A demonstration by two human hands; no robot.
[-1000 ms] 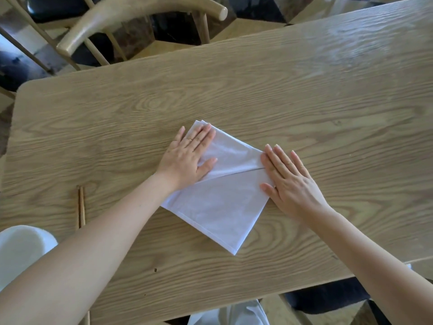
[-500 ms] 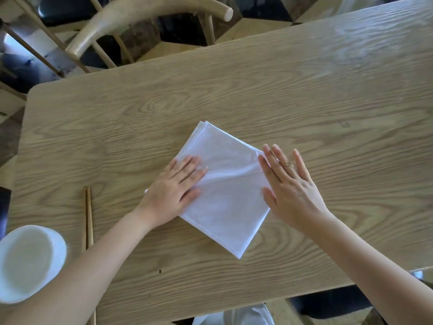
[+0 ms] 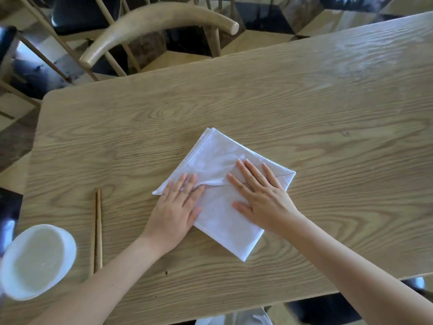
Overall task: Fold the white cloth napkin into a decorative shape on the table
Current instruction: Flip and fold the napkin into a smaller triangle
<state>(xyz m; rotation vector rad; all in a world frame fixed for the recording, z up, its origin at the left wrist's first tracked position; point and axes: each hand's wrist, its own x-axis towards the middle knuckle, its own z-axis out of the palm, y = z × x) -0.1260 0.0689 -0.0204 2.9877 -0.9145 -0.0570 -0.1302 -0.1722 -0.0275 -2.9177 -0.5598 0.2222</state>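
A white cloth napkin (image 3: 216,158) lies folded into a diamond-like square in the middle of the wooden table (image 3: 304,102). A fold line runs across it from left to right. My left hand (image 3: 174,207) lies flat, palm down, on the napkin's left corner with the fingers spread. My right hand (image 3: 260,195) presses flat on the right half, its fingers pointing up-left over the fold line. Neither hand grips the cloth. The napkin's lower corner (image 3: 243,256) points toward the near table edge.
A pair of wooden chopsticks (image 3: 97,231) lies left of the napkin. A white bowl (image 3: 35,261) stands at the table's near left corner. A wooden chair (image 3: 159,22) stands beyond the far edge.
My left hand slid down from the napkin's upper left edge to its left corner. My right hand moved from the right corner onto the cloth, toward the middle.
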